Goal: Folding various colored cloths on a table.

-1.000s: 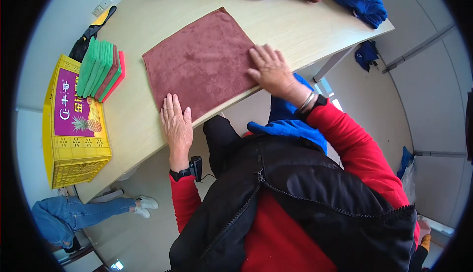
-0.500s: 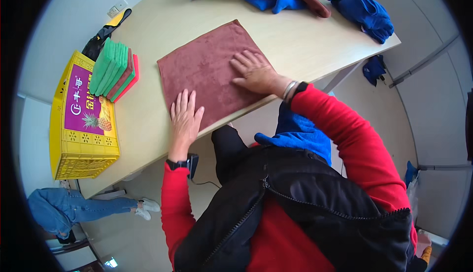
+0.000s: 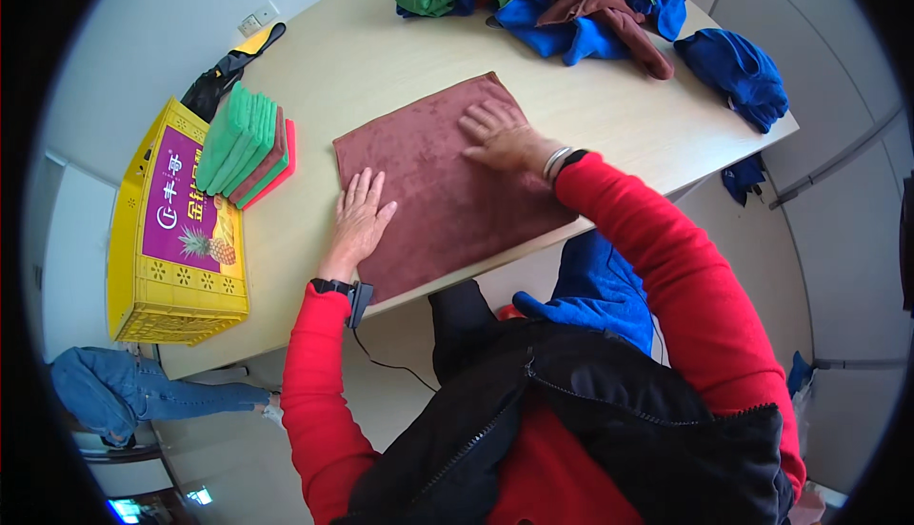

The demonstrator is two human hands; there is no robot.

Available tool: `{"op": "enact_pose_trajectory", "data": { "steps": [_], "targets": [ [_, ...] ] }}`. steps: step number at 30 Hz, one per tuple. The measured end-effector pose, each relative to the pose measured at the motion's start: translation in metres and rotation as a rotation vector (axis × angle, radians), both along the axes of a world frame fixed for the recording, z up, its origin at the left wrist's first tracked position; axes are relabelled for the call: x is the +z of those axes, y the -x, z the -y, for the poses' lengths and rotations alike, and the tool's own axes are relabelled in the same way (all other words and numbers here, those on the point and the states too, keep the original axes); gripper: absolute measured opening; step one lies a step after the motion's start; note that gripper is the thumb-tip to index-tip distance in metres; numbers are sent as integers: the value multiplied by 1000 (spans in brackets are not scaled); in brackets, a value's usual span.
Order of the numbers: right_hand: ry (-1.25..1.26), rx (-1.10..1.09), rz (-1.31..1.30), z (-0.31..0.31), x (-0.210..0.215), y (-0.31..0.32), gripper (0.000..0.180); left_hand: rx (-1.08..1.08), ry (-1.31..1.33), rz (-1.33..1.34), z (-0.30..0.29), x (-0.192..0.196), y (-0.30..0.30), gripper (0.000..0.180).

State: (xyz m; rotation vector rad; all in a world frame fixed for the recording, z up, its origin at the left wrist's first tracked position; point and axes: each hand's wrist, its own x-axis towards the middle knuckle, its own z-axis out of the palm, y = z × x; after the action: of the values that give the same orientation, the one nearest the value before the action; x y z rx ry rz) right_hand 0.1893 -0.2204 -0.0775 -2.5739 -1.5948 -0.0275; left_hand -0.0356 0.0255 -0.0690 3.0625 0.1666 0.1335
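Observation:
A reddish-brown cloth (image 3: 428, 182) is spread out flat on the light wooden table (image 3: 324, 59), its near side along the table's front edge. My left hand (image 3: 356, 223) lies on its left edge with the fingers stretched out, touching the cloth. Flat on the upper right part of the cloth is my right hand (image 3: 505, 137), fingers spread and slightly blurred. Neither hand grips anything. Some creases and darker patches show on the cloth's surface.
Left of the cloth, a stack of folded green, brown and red cloths (image 3: 243, 144) stands by a yellow crate (image 3: 181, 301). A heap of blue, green and brown cloths (image 3: 571, 1) lies at the back, with a blue bundle (image 3: 733, 73) at the right corner. Someone in denim (image 3: 143, 392) is at lower left.
My right hand has slid over the cloth towards its far right edge. My left hand stays at the left edge. The whole view has shifted a little.

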Motion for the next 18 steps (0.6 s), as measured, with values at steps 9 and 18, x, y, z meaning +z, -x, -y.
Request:
{"op": "enact_pose_trajectory", "data": {
  "steps": [9,18],
  "targets": [
    [19,-183,44,4,23,-35,69,142,-82,-67,-24,16,-9,65],
    [-12,-85,-37,23,5,-37,64,-162,6,-2,73,52,13,60]
  ]
}}
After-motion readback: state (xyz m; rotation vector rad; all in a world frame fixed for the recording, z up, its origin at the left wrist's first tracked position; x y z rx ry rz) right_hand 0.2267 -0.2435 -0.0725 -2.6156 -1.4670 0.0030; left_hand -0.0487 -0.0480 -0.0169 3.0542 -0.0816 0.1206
